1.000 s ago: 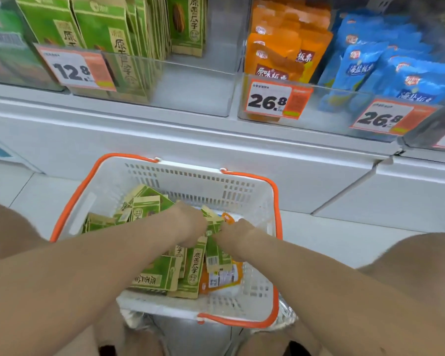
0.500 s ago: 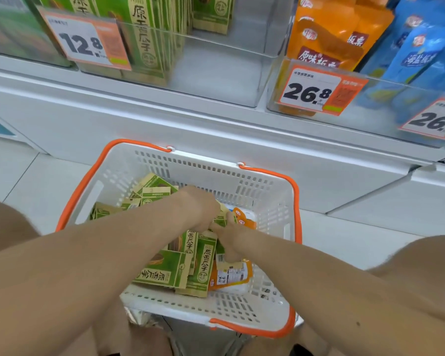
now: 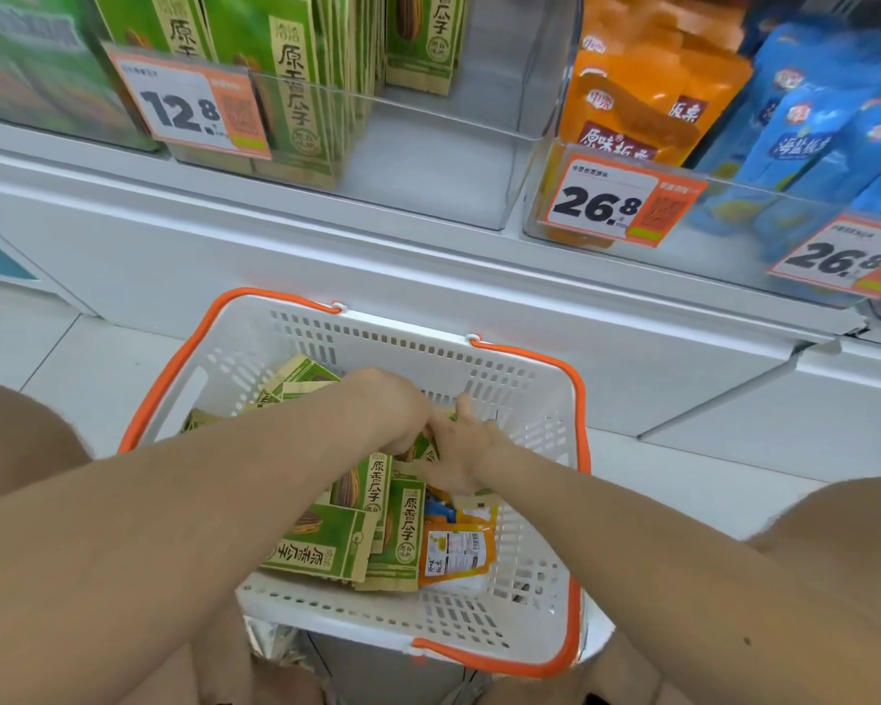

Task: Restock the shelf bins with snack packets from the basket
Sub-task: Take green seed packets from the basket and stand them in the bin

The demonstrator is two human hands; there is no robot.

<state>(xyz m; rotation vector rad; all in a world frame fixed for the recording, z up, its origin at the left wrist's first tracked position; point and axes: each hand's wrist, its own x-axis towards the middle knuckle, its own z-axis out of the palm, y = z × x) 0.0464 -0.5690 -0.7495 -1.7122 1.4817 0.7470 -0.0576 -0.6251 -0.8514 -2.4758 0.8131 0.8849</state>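
Head cam: both hands down in white basket, meeting over green packets. Left hand fingers curled under, hidden; grip can't be told. Right hand pinches a green packet, mostly covered. Shelf bin cropped at top

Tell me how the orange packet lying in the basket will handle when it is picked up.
The orange packet looks like a soft glossy pouch, so it will probably flex and may slip in a loose grip. It seems light for its size. Green packets overlap its left edge, so it may drag them along.
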